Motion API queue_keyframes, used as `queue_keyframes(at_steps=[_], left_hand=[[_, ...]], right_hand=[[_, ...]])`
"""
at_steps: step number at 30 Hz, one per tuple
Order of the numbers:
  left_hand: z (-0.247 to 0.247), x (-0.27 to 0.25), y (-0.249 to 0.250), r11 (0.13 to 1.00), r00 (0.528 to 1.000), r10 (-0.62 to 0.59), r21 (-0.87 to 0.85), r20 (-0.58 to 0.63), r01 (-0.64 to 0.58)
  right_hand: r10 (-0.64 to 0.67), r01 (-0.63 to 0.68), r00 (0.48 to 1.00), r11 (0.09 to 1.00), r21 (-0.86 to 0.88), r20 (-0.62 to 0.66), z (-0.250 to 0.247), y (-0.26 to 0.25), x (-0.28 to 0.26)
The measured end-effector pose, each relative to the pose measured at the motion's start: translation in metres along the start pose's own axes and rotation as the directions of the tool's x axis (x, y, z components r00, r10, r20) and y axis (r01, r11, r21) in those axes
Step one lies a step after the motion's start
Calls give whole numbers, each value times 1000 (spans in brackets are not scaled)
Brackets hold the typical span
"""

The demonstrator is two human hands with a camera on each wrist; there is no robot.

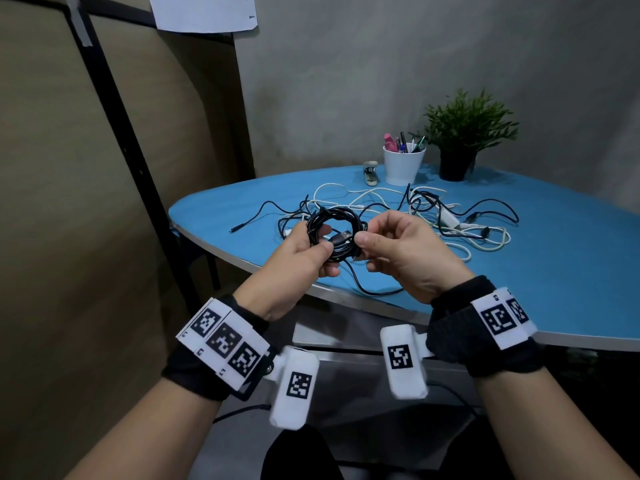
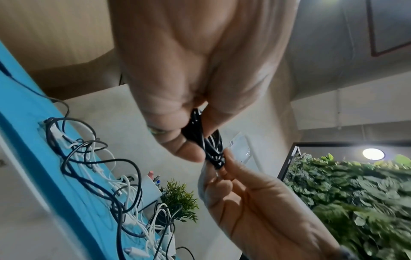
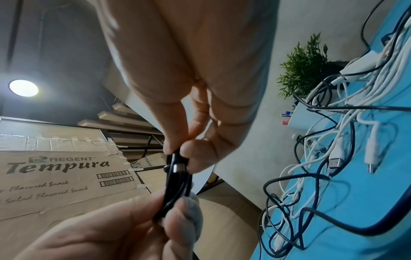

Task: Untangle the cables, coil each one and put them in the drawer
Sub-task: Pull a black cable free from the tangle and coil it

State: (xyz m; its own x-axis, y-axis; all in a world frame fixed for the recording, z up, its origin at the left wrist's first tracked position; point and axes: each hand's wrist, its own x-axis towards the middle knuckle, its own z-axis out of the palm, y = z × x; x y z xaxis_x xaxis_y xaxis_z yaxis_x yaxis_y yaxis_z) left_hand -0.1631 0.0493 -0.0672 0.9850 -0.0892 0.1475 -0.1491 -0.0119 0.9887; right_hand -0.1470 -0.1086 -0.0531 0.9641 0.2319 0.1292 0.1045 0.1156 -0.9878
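Head view: left hand (image 1: 304,252) gripping one side of a black rubber-sheathed cable wound into a small coil (image 1: 334,237), thumb over the strands; right hand (image 1: 398,251) pinching the opposite side, thumb and forefinger closed on the bundle near the plug. Coil held in the air above the near edge of the blue oval tabletop (image 1: 571,271). Beyond it, a loose tangle of white and black cables (image 1: 415,213) on the table, near a white cup of pens (image 1: 403,164) and a small potted green plant (image 1: 465,133). Best now, probably, to keep the loops pinched flat and tuck the free plug end through or around the bundle, so nothing springs open on the way to the drawer. No drawer clearly visible.

Left wrist view: coil (image 2: 206,144) edge-on between thumb and fingers, right hand's fingertips (image 2: 231,163) touching its far end. Much blur; separate strands hard to count.

Right wrist view: metal-tipped plug (image 3: 177,167) pressed against the bundle under the thumb. Cannot tell whether the trailing length is fully wound in.
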Motion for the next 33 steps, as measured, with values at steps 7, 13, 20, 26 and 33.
queue_keyframes(at_steps=[7, 13, 20, 26, 33], left_hand=[[-2, 0, 5, 936, 968, 242, 277, -60, -217], [-5, 1, -1, 833, 946, 318, 494, -58, -250], [-6, 0, 0, 762, 904, 418, 576, -88, -296], [-7, 1, 0, 803, 930, 363, 525, -54, -282], [-7, 0, 3, 876, 975, 222, 436, 11, -205]], right_hand=[[-1, 4, 999, 998, 70, -51, 1, 2, 3], [35, -29, 998, 991, 127, -44, 1, 2, 4], [63, -63, 998, 979, 192, 10, 2, 1, 4], [120, -113, 993, 949, 294, -6, 3, -1, 2], [129, -111, 992, 911, 397, -17, 3, -1, 1]])
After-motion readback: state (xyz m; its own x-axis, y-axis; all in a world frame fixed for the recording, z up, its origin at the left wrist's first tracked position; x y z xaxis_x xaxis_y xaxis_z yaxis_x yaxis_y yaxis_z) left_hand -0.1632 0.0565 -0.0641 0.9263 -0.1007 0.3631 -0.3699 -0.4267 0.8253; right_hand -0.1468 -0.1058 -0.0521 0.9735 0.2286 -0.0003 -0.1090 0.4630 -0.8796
